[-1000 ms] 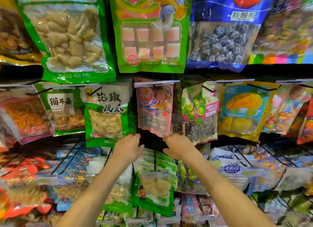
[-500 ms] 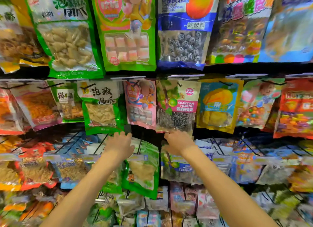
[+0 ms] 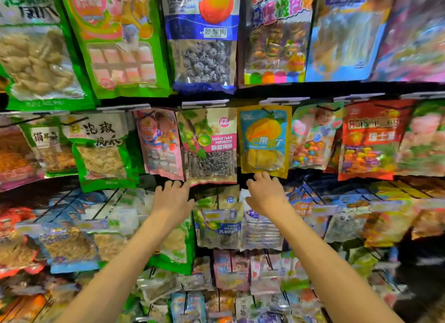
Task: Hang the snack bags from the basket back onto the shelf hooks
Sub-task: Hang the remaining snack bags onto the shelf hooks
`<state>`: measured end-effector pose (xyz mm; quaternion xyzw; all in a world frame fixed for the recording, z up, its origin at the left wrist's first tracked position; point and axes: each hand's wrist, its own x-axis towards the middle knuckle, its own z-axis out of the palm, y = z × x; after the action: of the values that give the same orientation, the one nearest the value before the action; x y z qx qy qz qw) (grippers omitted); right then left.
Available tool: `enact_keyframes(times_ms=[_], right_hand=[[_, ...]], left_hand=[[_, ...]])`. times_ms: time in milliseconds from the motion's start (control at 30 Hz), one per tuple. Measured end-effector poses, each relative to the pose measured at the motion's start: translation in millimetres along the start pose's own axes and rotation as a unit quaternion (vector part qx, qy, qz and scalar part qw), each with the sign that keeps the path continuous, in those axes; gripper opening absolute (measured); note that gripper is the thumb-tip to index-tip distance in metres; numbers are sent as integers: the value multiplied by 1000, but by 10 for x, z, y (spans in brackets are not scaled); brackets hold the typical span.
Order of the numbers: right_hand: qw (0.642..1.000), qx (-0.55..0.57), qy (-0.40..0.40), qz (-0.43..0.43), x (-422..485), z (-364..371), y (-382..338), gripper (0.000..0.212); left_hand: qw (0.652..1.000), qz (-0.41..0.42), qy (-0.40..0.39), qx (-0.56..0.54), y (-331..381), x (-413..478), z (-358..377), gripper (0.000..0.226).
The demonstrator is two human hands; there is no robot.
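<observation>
Snack bags hang in rows on black shelf hooks. My left hand [image 3: 172,198] is raised, its fingertips at the lower edge of a pink candy bag [image 3: 160,142] and a green plum bag [image 3: 209,145]. My right hand [image 3: 265,192] is raised beside it, fingertips touching the bottom of a yellow mango bag [image 3: 263,139]. Both hands show their backs with the fingers curled, so the palms are hidden. Between the wrists hangs a smaller green-and-blue plum bag [image 3: 218,220] on the lower row. No basket is in view.
Large bags fill the top row, among them a blue plum bag [image 3: 202,38]. A green chicken-feet bag [image 3: 101,151] hangs to the left and a red bag [image 3: 370,139] to the right. Black wire hooks [image 3: 310,190] stick out over the crowded lower rows.
Both hands have shifted right along the middle row, from under the chicken-feet and pink bags to under the plum and mango bags. The view has followed them to the right.
</observation>
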<state>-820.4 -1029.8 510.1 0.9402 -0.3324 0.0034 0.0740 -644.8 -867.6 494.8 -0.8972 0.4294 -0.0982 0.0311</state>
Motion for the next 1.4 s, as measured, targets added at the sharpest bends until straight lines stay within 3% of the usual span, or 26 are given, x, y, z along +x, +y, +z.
enact_keyframes(times_ms=[267,333,467,633,833,1033,1133,1233,1267,1333,1400], right_hand=[[997,5,78,5,446,6,155,37],[997,39,68,9,632,-19,160,46],[979,178,93,28,1021,10,127,57],[894,426,111,79,1357,139,7,69],[826,544,94,111,1547,211,-68,89],[754,641,103,97,1702,323,-115,98],[701,699,112,87,1816,404,-165,112],[672,730,111,64,1834,378,-207,90],[661,739,117,57,1842,379,-220,77],[648,749,130,43,1852,393,-248,54],[643,752,141,41,1832,382,-280,47]], left_hand=[[985,0,138,-106,-109,480,2,36],[982,-20,140,-128,-134,645,-6,37],[947,-64,95,-302,-227,1036,122,42],[854,-96,86,-504,-204,1251,175,54],[749,-105,111,-645,-35,1325,291,37],[725,-120,188,-652,32,1455,492,91],[702,-121,186,-676,55,1489,523,79],[707,-113,180,-675,62,1527,543,31],[698,-110,167,-688,69,1533,559,28],[679,-113,138,-712,102,1515,583,46],[676,-127,130,-714,165,1492,601,75]])
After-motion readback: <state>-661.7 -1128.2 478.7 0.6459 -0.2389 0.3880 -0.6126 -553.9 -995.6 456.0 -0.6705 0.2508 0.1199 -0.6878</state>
